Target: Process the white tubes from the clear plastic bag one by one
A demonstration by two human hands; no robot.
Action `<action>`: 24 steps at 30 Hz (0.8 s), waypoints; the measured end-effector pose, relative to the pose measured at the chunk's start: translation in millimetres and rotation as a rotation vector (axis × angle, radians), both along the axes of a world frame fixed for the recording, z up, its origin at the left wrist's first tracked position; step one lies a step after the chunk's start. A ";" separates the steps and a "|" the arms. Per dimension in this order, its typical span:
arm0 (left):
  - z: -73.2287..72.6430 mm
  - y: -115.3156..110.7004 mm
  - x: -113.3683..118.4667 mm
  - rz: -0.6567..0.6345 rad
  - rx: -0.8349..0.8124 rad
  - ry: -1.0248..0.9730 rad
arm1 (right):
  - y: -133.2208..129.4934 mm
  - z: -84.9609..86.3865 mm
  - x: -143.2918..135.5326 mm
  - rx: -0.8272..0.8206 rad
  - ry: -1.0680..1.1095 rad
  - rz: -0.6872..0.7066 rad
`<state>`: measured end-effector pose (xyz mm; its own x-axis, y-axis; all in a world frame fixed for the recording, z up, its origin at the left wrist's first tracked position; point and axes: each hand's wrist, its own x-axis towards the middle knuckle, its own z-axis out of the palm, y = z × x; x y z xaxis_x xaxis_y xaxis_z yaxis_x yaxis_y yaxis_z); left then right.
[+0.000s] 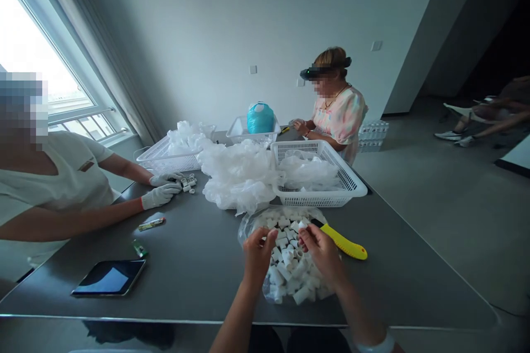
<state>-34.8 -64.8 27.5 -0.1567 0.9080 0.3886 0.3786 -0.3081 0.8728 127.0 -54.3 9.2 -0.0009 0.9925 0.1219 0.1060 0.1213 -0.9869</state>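
Observation:
My right hand (321,251) pinches a small white plastic tube piece (303,224) between thumb and fingertips. To its left my left hand (257,251) is closed in a pinch, and what its fingertips hold, if anything, is too small to make out. Beneath both hands lies an open clear plastic bag (247,224) spread on the table. Many short white tube pieces (285,270) are heaped in it. Just right of my right hand rests a yellow-handled tool (345,242), its dark end pointing at the heap.
White baskets (351,182) and a pile of clear plastic bags (240,171) stand beyond the heap on the grey table (199,281). A tablet (110,277) lies at left. Gloved hands (161,196) of one co-worker handle white pieces; another person (337,110) works opposite.

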 end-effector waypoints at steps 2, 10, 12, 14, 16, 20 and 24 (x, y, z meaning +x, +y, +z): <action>12.9 7.8 -12.0 0.024 0.105 0.104 | 13.8 9.4 5.7 0.008 0.001 0.067; 103.3 132.3 -40.7 0.210 0.125 0.507 | 150.0 77.9 -43.7 0.066 0.079 0.175; 108.8 165.9 -37.4 0.216 -0.025 0.538 | 183.5 82.7 -62.6 0.057 0.085 0.130; 105.6 189.8 -33.2 0.205 -0.055 0.520 | 206.0 80.3 -74.3 0.051 0.086 0.106; 101.0 204.5 -31.2 0.196 -0.057 0.476 | 218.4 75.4 -76.6 0.057 0.087 0.101; 115.9 217.8 -40.6 0.193 -0.007 0.330 | 226.9 83.0 -60.1 0.124 0.116 0.077; 160.2 214.3 -51.1 0.204 0.072 0.162 | 219.5 125.6 -45.0 0.263 0.189 0.089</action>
